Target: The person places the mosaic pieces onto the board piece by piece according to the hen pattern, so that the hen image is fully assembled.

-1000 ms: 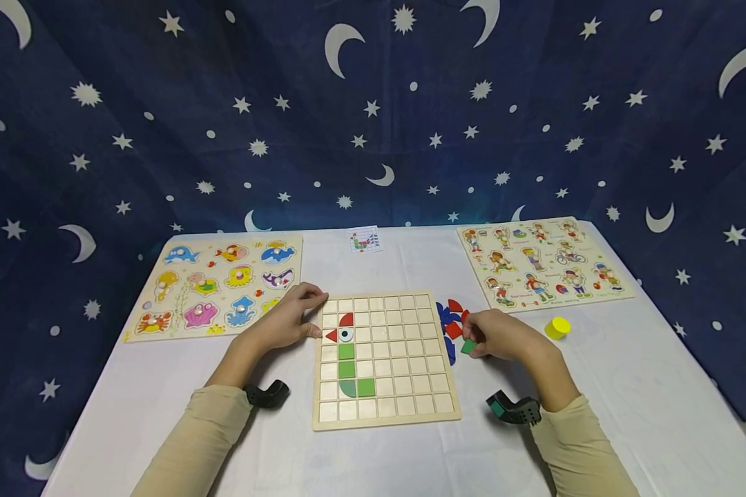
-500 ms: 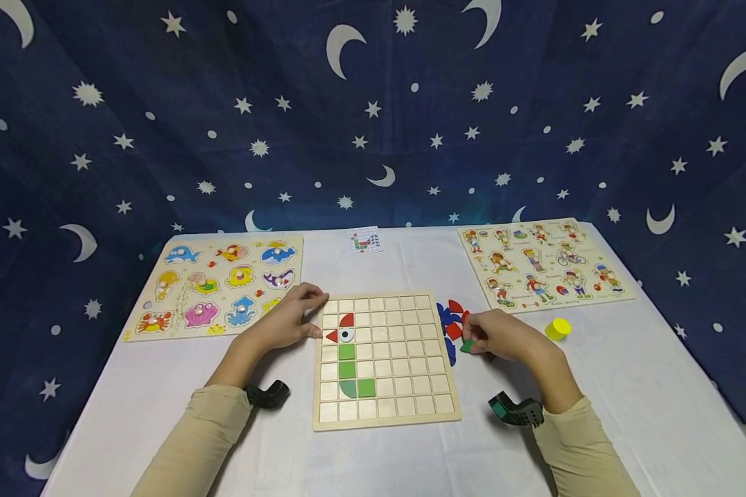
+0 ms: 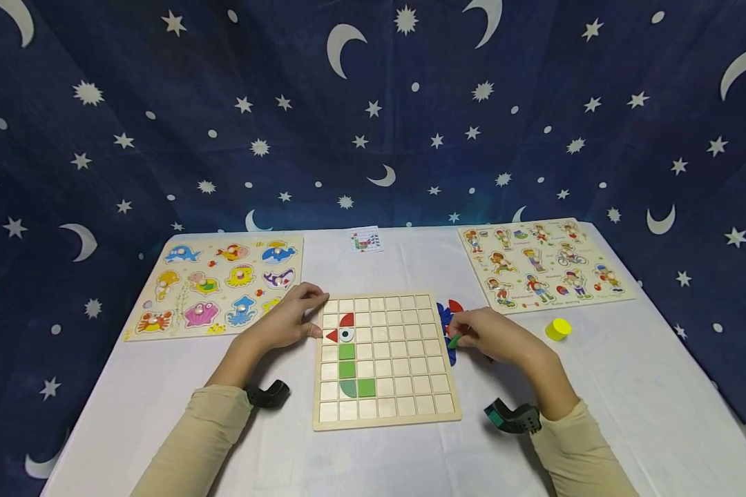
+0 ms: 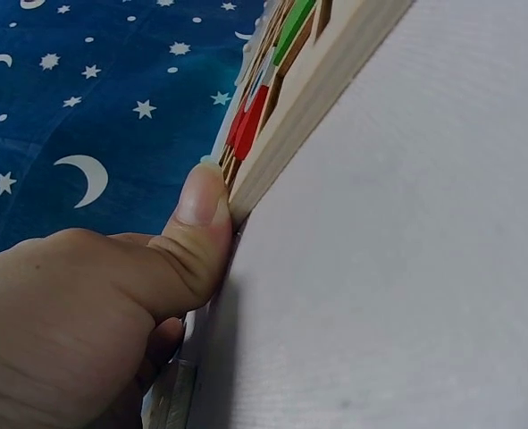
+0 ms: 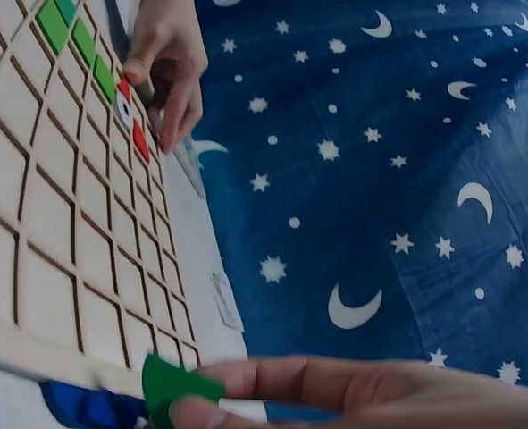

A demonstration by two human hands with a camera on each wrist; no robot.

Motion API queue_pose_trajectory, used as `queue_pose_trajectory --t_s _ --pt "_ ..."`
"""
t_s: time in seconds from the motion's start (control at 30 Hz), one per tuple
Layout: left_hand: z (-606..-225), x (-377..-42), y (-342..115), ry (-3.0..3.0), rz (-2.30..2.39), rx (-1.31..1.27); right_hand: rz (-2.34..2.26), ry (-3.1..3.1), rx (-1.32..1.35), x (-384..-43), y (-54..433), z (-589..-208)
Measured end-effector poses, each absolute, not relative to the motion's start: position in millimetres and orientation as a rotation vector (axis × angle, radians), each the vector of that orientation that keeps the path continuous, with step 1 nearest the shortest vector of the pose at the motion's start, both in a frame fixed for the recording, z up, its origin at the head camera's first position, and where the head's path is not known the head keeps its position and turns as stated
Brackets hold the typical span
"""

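Note:
A square wooden grid board [image 3: 394, 359] lies on the white table. Set in its left columns are a red quarter-circle [image 3: 347, 319], a red triangle [image 3: 331, 335], a white eye tile [image 3: 346, 335], green square tiles [image 3: 346, 370] and a green quarter-circle [image 3: 348, 388]. My left hand [image 3: 289, 319] rests against the board's upper left edge, thumb on the rim in the left wrist view. My right hand [image 3: 494, 335] pinches a dark green tile with a curved edge [image 5: 174, 386] between thumb and fingers, just past the board's right edge. Its fingers partly hide loose blue and red pieces [image 3: 455, 306].
A sea-animal peg puzzle [image 3: 214, 286] lies at the left, a sports-figure puzzle [image 3: 543, 266] at the back right. A small picture card [image 3: 365, 239] sits beyond the board. A yellow cylinder [image 3: 558, 329] stands right of my right hand. A starry curtain [image 3: 373, 138] hangs behind.
My right hand has shifted slightly left toward the board with the green tile, which has turned in its fingers. It now covers more of the loose pieces. My left hand keeps its place.

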State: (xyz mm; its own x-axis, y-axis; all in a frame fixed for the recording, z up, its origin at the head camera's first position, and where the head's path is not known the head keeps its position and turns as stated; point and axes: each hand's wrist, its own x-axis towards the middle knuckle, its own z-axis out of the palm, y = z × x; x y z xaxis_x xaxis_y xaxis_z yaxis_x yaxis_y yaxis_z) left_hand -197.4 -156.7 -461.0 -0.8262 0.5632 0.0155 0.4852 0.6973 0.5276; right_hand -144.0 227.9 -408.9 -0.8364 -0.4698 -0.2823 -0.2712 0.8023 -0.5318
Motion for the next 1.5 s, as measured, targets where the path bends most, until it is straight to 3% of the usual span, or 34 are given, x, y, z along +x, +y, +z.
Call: queue_pose_trajectory --t_s 0.37,0.7,1.03,1.5 --pt "-459 -197 -154 2.76 0.722 0.822 -0.847 2.466 -0.888 -135 185 -427" --pt "-450 -194 -147 2.753 0.667 0.789 -0.812 2.433 -0.837 -128 148 -430" --pt "-444 -190 -129 2.808 0.637 0.766 -0.748 2.51 -0.833 -122 142 -432" --pt "-448 -178 -143 2.834 0.619 0.76 -0.639 2.644 -0.937 -106 122 -433"
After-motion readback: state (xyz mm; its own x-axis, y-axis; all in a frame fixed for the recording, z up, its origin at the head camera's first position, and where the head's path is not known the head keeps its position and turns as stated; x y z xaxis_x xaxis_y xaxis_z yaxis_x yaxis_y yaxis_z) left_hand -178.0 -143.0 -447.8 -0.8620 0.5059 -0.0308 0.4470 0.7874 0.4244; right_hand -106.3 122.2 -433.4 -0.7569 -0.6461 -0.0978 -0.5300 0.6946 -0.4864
